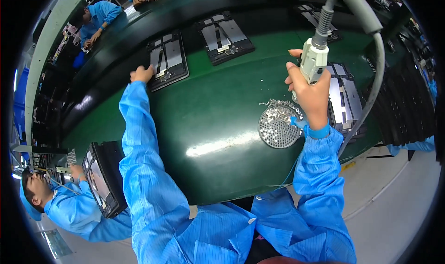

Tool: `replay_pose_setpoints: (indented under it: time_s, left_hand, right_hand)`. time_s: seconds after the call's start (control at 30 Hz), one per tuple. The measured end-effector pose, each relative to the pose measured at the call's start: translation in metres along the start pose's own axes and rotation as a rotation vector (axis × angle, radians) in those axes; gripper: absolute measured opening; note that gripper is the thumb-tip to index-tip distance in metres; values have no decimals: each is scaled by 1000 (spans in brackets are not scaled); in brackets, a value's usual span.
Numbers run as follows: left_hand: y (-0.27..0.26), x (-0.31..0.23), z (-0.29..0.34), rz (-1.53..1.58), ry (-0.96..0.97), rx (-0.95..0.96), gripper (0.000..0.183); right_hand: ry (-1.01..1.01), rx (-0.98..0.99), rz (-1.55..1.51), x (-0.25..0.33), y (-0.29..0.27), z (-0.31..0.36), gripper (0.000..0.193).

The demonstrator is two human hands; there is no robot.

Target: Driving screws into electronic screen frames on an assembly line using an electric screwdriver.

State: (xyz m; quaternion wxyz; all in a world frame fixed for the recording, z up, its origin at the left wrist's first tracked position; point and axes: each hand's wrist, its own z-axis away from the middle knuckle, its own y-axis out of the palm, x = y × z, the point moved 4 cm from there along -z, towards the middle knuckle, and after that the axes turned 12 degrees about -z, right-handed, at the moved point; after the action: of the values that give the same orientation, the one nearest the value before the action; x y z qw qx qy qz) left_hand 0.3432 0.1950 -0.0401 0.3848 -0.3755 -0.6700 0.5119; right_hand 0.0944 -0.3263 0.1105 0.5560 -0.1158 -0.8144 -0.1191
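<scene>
My right hand (313,97) is wrapped round a pale electric screwdriver (314,60). It holds the tool pointing down, above the right rim of a round screw tray (279,133). The tray is full of small holes, with tiny screws (278,107) heaped along its far edge and scattered beyond it. My left hand (141,74) has its fingers bent at the left edge of an open tablet (168,60). This tablet shows silver battery panels and dark inner parts. A blue wrist strap (319,132) circles my right wrist.
More opened tablets lie on the green table (218,111): one tablet (225,38) farther back, another (345,97) right of my right hand. The screwdriver's grey cable (378,78) hangs at the right. At the lower left, a co-worker (76,204) sits near a tilted tablet (102,180).
</scene>
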Motion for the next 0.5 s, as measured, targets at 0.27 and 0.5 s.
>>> replay_pose_setpoints:
  time_s: [0.27, 0.5]
  left_hand:
    - [-82, -242, 81, 226, 329, 339, 105]
    - [-47, -266, 35, 674, 301, 491, 90]
  right_hand:
    - [-84, -24, -62, -6, 1, 2, 27]
    - [-27, 7, -152, -5, 3, 9, 30]
